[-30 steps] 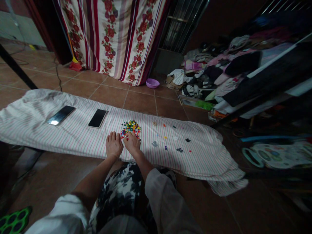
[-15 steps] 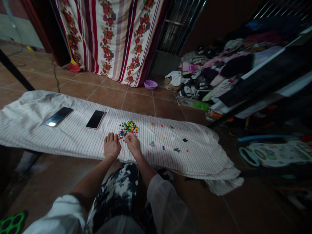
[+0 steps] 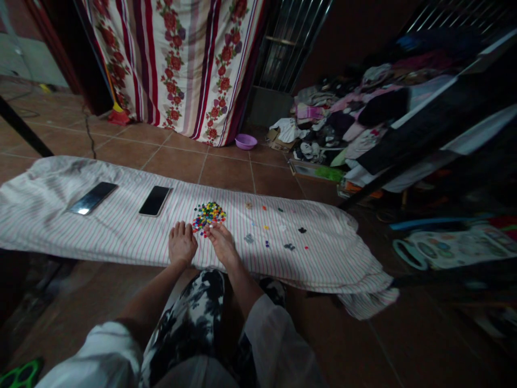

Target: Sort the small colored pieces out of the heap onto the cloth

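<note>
A pile of small many-coloured pieces [image 3: 210, 213] lies on the striped cloth [image 3: 133, 237]; they are too small to name more exactly. My left hand [image 3: 182, 243] rests palm down on the cloth at the pile's near left, fingers stretched out and holding nothing. At the near edge of the pile, my right hand [image 3: 222, 241] has its thumb and fingers pinched together. A tiny white spot shows by the fingertips, but whether it is gripped is unclear. Small single-colour groups are spread to the right, among them grey pieces [image 3: 249, 238], black pieces [image 3: 302, 230] and purple pieces [image 3: 267, 244].
Two phones lie left of the pile, a dark phone [image 3: 155, 201] and a shinier phone [image 3: 93, 198]. Beyond the cloth, a purple basin [image 3: 246, 141] stands on the tiled floor by a flowered curtain [image 3: 189, 70]. Heaped clothes [image 3: 343, 116] fill the back right.
My right hand's fingers have shifted from a closed curl to a more extended pinch at the pile's near edge. My left hand stays flat. The whole view has shifted slightly.
</note>
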A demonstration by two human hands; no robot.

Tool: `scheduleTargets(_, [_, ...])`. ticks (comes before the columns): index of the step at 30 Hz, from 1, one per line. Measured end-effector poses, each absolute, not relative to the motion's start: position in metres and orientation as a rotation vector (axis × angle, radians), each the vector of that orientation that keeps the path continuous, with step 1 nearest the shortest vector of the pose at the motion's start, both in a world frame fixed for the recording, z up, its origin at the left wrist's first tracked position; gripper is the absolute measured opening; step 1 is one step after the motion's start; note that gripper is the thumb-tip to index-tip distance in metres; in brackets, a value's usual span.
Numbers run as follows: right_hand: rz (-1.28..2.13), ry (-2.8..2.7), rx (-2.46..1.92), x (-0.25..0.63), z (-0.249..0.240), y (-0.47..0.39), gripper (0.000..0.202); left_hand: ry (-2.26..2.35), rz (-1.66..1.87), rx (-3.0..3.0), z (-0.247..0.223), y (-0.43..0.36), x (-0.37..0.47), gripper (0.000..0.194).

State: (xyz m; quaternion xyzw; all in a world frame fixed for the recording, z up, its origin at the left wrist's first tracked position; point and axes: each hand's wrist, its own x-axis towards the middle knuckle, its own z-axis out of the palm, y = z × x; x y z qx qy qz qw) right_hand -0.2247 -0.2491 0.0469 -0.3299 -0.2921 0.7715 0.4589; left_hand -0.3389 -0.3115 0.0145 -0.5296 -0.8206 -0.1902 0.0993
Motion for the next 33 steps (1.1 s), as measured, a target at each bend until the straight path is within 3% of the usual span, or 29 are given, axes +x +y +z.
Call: scheduleTargets(33, [1.878,-0.521,-0.860,-0.178,0.040,-0.241,0.011,-2.435,-0.545,-1.592,0.023,-0.314,-0.337,0.039])
